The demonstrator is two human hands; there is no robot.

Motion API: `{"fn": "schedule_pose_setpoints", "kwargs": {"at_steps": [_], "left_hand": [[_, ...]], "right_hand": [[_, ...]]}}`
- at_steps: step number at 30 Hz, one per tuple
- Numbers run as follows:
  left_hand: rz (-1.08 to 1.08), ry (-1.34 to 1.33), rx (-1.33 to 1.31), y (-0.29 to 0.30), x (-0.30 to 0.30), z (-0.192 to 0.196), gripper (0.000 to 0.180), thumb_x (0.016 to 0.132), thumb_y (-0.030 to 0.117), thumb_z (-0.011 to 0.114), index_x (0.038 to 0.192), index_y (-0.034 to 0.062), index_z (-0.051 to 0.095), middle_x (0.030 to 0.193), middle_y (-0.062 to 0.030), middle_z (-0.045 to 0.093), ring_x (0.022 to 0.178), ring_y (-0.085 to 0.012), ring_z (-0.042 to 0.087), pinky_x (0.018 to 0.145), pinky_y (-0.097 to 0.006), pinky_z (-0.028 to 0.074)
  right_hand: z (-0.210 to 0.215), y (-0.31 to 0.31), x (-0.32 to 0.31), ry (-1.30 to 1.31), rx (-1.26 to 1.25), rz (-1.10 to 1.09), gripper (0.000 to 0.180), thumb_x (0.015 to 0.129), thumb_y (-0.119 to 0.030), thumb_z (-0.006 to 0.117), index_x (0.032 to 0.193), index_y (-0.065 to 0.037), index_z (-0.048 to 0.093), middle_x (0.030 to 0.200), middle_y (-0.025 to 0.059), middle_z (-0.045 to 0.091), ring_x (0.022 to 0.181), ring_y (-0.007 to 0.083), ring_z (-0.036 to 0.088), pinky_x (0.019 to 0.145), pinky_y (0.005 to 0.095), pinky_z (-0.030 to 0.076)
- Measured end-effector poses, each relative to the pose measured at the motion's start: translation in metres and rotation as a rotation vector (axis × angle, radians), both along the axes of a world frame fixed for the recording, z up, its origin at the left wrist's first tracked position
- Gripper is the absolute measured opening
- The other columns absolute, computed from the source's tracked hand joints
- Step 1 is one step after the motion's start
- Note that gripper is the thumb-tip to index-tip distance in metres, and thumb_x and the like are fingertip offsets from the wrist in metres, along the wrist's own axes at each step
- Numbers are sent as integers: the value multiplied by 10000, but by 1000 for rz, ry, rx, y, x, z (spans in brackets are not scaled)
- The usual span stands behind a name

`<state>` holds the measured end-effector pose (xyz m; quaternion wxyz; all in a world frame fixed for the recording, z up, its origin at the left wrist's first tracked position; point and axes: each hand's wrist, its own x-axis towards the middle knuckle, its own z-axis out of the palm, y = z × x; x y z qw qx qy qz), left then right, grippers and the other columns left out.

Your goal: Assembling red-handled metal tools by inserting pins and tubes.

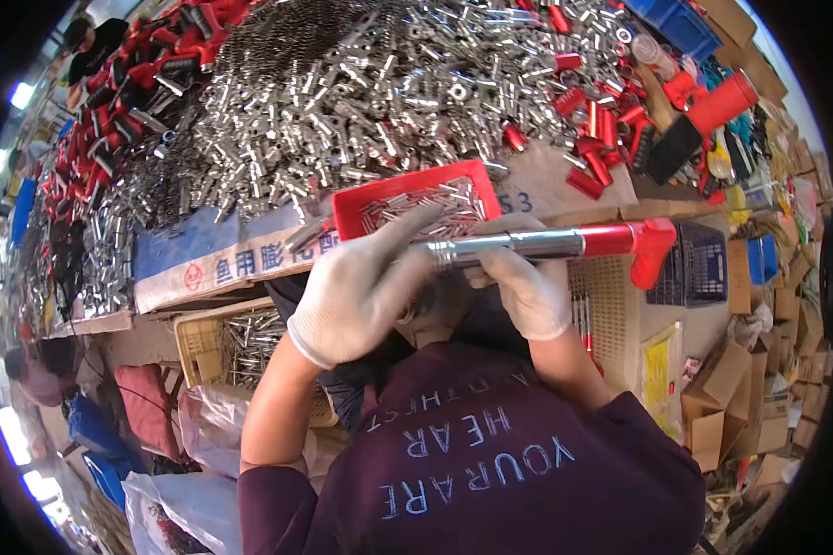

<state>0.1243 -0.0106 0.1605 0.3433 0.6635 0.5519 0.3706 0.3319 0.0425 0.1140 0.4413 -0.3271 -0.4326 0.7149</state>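
A tool with a chrome tube and a red angled end lies sideways in front of my chest; I cannot tell its exact kind. My right hand, in a white knit glove, is wrapped round the tube with the thumb in front. The gloved left hand is at the tube's left end, fingers stretched out and slightly blurred; whether it touches the tube is unclear. Just beyond both hands, a red tray holds many small metal pins.
A large heap of chrome metal parts covers the bench, with red handles at the left and red tubes at the right. Below stand a yellow crate and a dark basket. Cardboard boxes sit right.
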Motion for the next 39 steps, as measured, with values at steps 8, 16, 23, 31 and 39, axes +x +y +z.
{"fn": "schedule_pose_setpoints", "kwargs": {"at_steps": [8, 16, 23, 31, 39], "left_hand": [[-232, -200, -294, -3, 14, -5, 912, 739, 157, 744, 1513, 4, 286, 1182, -160, 617, 1066, -245, 608, 962, -349, 457], [98, 505, 88, 0, 48, -37, 309, 756, 326, 752, 952, 95, 691, 705, -125, 671, 664, -300, 678, 605, -403, 533], [-511, -400, -785, 6, 39, -37, 304, 789, 251, 753, 974, 23, 675, 711, -70, 679, 623, -188, 674, 597, -338, 524], [-538, -792, -874, -14, 42, -77, 231, 821, 177, 700, 1007, 43, 670, 751, -104, 703, 702, -213, 704, 664, -328, 548], [-253, -619, -562, -17, 62, -100, 193, 756, 155, 726, 930, 85, 680, 741, -156, 684, 705, -343, 685, 658, -418, 556]], "right_hand": [[-1, -3, 19, -69, 8, 66, 257, 796, -112, 772, 987, 8, 649, 810, 70, 684, 664, 116, 646, 601, 236, 530], [9, 1, 7, -218, 93, -111, 130, 714, -26, 784, 772, -29, 667, 691, 11, 641, 628, 74, 595, 554, 248, 465], [-13, -4, 17, -286, 309, 153, 185, 692, -58, 786, 776, -17, 626, 692, 35, 635, 570, 101, 563, 525, 249, 442], [-31, -12, 13, -260, 376, 225, 208, 663, -125, 851, 712, -71, 656, 686, 19, 650, 612, 113, 615, 572, 260, 477], [-51, -13, 21, -433, 535, -21, 179, 705, -80, 824, 704, -63, 646, 664, 25, 623, 569, 112, 591, 520, 273, 454]]}}
